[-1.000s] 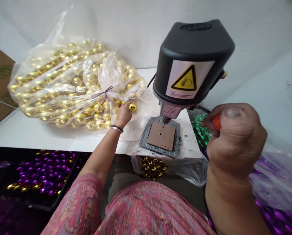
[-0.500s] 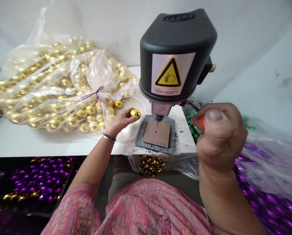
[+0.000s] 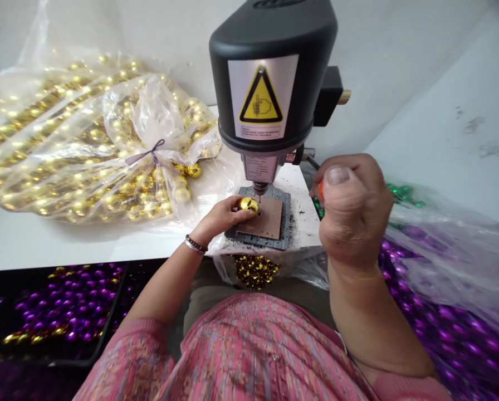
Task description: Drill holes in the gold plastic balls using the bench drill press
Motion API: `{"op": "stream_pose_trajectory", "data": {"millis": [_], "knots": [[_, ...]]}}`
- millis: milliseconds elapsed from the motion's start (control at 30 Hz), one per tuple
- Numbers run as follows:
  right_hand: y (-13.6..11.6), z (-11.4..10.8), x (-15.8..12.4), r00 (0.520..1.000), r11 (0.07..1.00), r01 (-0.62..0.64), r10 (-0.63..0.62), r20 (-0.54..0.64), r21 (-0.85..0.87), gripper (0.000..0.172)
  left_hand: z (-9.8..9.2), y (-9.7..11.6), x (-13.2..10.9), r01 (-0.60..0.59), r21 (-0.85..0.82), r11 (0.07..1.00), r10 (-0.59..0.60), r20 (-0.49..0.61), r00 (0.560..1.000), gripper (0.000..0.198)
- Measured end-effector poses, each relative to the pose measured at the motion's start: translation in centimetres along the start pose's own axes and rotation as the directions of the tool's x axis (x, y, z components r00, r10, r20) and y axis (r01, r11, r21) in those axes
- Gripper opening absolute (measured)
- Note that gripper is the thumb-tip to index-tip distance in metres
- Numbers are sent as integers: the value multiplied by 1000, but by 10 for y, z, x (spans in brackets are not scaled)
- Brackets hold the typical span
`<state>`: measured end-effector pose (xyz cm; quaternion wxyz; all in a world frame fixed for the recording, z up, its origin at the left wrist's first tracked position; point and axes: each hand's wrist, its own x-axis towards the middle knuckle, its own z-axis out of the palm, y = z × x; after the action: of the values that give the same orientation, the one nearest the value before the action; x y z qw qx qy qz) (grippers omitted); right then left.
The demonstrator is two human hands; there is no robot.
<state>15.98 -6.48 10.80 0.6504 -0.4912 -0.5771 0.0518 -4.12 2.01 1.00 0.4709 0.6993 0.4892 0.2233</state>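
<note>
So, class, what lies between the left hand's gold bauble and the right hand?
Head view: a brown pad on the drill press's grey base, then speckled white tabletop.

Head-worn view, close, angled downward

We see shiny purple baubles (image 3: 69,303) in a black tray (image 3: 116,301) below the bench (image 3: 65,245) front edge, and more lying under clear plastic sheeting (image 3: 450,262) beyond its right edge.

Our white table (image 3: 65,245) runs beneath both hands. Left of our left hand (image 3: 218,218) lies a big clear bag (image 3: 86,145) of gold baubles. The drill's grey base (image 3: 258,240), topped by a brown pad (image 3: 270,220), sits under that hand's fingers, and dark specks (image 3: 302,213) dot the table toward our right hand (image 3: 353,209).
</note>
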Motion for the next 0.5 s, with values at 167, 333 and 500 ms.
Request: {"op": "stream_pose_trajectory", "data": {"millis": [167, 333, 500], "knots": [[0, -1, 0, 1000, 1000, -2, 1, 26, 14, 35, 7, 1, 6, -17, 190, 982, 30, -66, 997, 47], [0, -2, 0, 999, 1000, -9, 9, 32, 4, 34, 14, 10, 8, 8, 240, 971, 10, -76, 997, 53], [-1, -4, 0, 999, 1000, -18, 17, 50, 21, 31, 22, 20, 5, -66, 344, 937, 90, -52, 995, 53]]}}
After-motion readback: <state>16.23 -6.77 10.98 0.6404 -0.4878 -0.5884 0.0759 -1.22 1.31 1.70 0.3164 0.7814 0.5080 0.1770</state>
